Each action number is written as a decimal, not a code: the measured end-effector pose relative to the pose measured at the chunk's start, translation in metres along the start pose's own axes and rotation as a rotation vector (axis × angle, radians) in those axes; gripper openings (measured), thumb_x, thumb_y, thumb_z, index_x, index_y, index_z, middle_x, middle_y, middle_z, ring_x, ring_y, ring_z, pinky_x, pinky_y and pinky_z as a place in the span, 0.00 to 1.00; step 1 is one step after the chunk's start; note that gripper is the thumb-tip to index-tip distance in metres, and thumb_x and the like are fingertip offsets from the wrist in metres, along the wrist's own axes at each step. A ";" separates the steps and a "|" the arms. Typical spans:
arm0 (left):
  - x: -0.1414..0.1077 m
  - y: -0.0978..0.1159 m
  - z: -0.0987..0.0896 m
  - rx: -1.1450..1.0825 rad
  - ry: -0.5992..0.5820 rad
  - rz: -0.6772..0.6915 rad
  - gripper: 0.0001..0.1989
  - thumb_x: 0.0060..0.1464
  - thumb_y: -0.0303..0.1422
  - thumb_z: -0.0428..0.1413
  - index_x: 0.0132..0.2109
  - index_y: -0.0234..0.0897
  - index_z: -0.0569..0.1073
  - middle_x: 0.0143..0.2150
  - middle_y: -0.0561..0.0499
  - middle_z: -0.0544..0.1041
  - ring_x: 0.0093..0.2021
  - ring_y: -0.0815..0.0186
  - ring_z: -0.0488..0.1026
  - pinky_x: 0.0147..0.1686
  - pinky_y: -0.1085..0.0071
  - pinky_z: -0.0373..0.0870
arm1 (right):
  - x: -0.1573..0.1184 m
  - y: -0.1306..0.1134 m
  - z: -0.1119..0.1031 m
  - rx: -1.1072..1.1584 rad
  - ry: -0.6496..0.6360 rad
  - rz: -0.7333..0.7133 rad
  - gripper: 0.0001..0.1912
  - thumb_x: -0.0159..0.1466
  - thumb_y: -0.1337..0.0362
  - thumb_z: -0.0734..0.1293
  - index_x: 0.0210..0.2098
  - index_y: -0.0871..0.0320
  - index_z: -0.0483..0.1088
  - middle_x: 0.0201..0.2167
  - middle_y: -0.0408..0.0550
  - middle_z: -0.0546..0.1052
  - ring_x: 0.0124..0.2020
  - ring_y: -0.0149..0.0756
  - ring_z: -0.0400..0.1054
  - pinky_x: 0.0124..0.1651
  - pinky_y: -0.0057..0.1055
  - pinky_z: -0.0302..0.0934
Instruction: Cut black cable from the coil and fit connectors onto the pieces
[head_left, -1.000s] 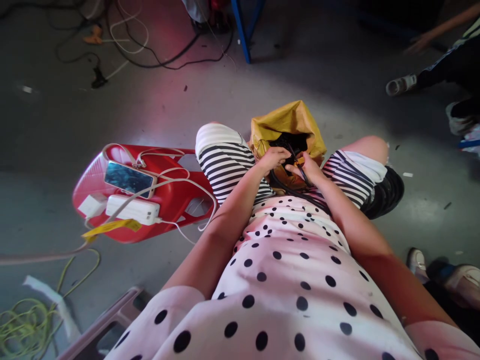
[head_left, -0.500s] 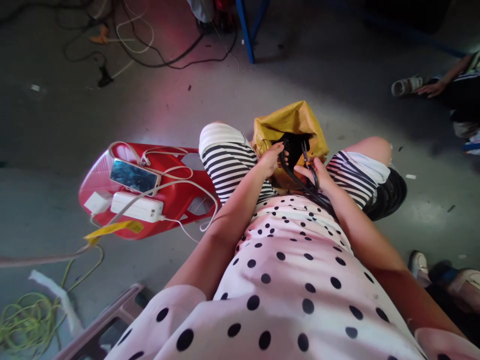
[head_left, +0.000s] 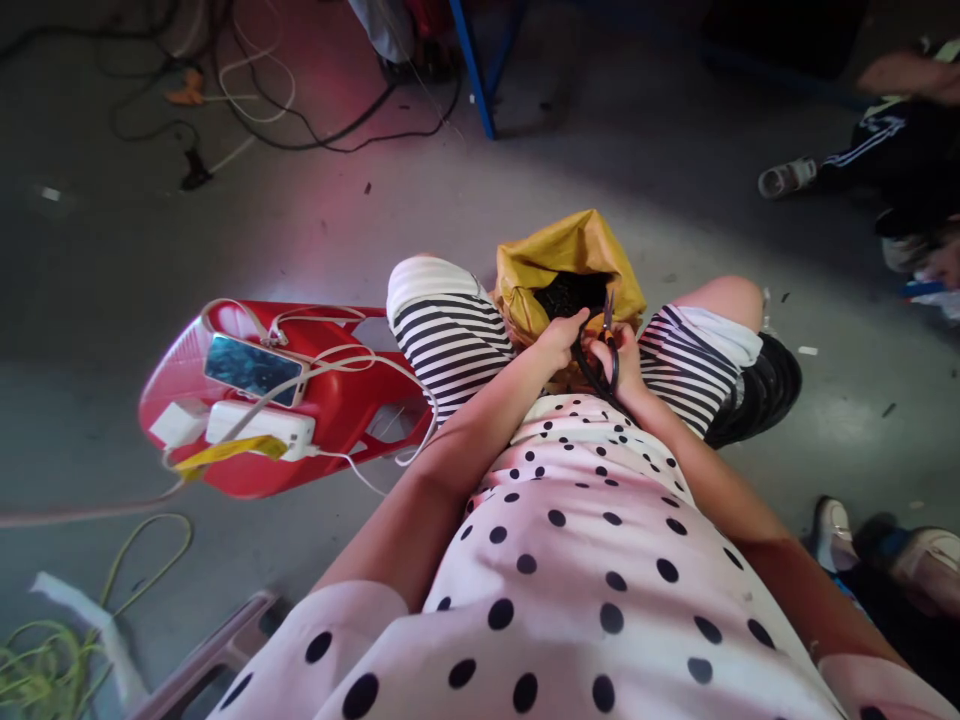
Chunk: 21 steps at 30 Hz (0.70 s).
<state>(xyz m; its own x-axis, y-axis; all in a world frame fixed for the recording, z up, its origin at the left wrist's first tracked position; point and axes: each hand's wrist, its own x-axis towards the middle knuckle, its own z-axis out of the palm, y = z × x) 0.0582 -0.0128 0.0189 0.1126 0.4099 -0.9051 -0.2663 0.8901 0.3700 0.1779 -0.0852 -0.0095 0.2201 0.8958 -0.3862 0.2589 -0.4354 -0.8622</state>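
While the open-mouthed yellow fabric bag (head_left: 566, 243) sits between your striped legs (head_left: 454, 325), grey floor (head_left: 322, 230) extends past its far rim; a red plastic stool (head_left: 341, 402) bounds your left. Your left hand (head_left: 559, 340) pinches a black cable (head_left: 589, 375); your right hand (head_left: 628, 362) grips black-handled scissors (head_left: 608, 320), blades toward the bag.

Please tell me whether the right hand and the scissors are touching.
Touching: the head view shows the scissors held in the right hand, with their dark handle lying against it.
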 end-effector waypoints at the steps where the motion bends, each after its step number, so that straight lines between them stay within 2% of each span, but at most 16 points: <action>1: -0.001 0.002 -0.001 -0.038 0.002 0.043 0.15 0.80 0.31 0.59 0.38 0.38 0.73 0.27 0.55 0.73 0.23 0.71 0.68 0.28 0.73 0.68 | 0.000 -0.001 0.000 0.009 0.018 -0.004 0.35 0.61 0.29 0.76 0.48 0.46 0.63 0.41 0.47 0.80 0.44 0.48 0.78 0.48 0.45 0.77; 4: -0.010 0.011 -0.009 -0.110 0.023 0.234 0.12 0.80 0.28 0.56 0.41 0.38 0.72 0.28 0.60 0.67 0.22 0.75 0.63 0.27 0.79 0.63 | 0.006 -0.009 -0.006 0.032 0.070 0.006 0.35 0.61 0.31 0.78 0.50 0.46 0.65 0.41 0.46 0.79 0.46 0.48 0.78 0.49 0.44 0.76; 6: -0.017 0.021 -0.018 -0.085 0.062 0.373 0.10 0.79 0.32 0.61 0.43 0.40 0.71 0.28 0.62 0.64 0.22 0.77 0.59 0.25 0.80 0.56 | 0.012 -0.017 -0.014 -0.004 0.034 -0.003 0.37 0.60 0.30 0.79 0.52 0.46 0.66 0.39 0.43 0.77 0.43 0.48 0.77 0.47 0.44 0.74; 8: -0.026 0.030 -0.027 -0.034 0.090 0.469 0.13 0.75 0.37 0.67 0.46 0.42 0.70 0.28 0.64 0.62 0.22 0.77 0.56 0.24 0.80 0.50 | 0.016 -0.027 -0.021 -0.069 -0.044 -0.008 0.40 0.57 0.29 0.82 0.50 0.47 0.66 0.36 0.42 0.77 0.39 0.47 0.76 0.47 0.44 0.74; 13: -0.041 0.037 -0.039 0.036 0.002 0.549 0.14 0.74 0.40 0.69 0.48 0.43 0.71 0.27 0.64 0.63 0.23 0.77 0.56 0.23 0.81 0.49 | 0.008 -0.045 -0.020 -0.167 -0.144 -0.023 0.40 0.56 0.28 0.82 0.47 0.46 0.64 0.34 0.42 0.78 0.38 0.49 0.77 0.49 0.46 0.72; 18: -0.048 0.031 -0.037 0.081 -0.028 0.550 0.16 0.71 0.41 0.72 0.47 0.42 0.73 0.25 0.65 0.62 0.21 0.77 0.55 0.22 0.80 0.49 | -0.002 -0.047 -0.010 -0.170 -0.197 -0.019 0.36 0.58 0.32 0.80 0.49 0.46 0.63 0.34 0.40 0.78 0.38 0.48 0.75 0.48 0.46 0.70; 21: -0.049 0.030 -0.037 0.077 -0.049 0.543 0.17 0.70 0.42 0.73 0.46 0.42 0.74 0.24 0.65 0.61 0.21 0.77 0.54 0.21 0.79 0.48 | -0.001 -0.048 -0.010 -0.165 -0.185 -0.035 0.35 0.59 0.35 0.80 0.49 0.46 0.62 0.34 0.40 0.78 0.38 0.47 0.75 0.49 0.45 0.69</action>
<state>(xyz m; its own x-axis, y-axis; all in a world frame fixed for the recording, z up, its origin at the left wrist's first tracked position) 0.0093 -0.0134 0.0667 0.0239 0.8213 -0.5700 -0.2280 0.5596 0.7968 0.1750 -0.0661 0.0353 0.0366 0.9052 -0.4235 0.4165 -0.3990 -0.8169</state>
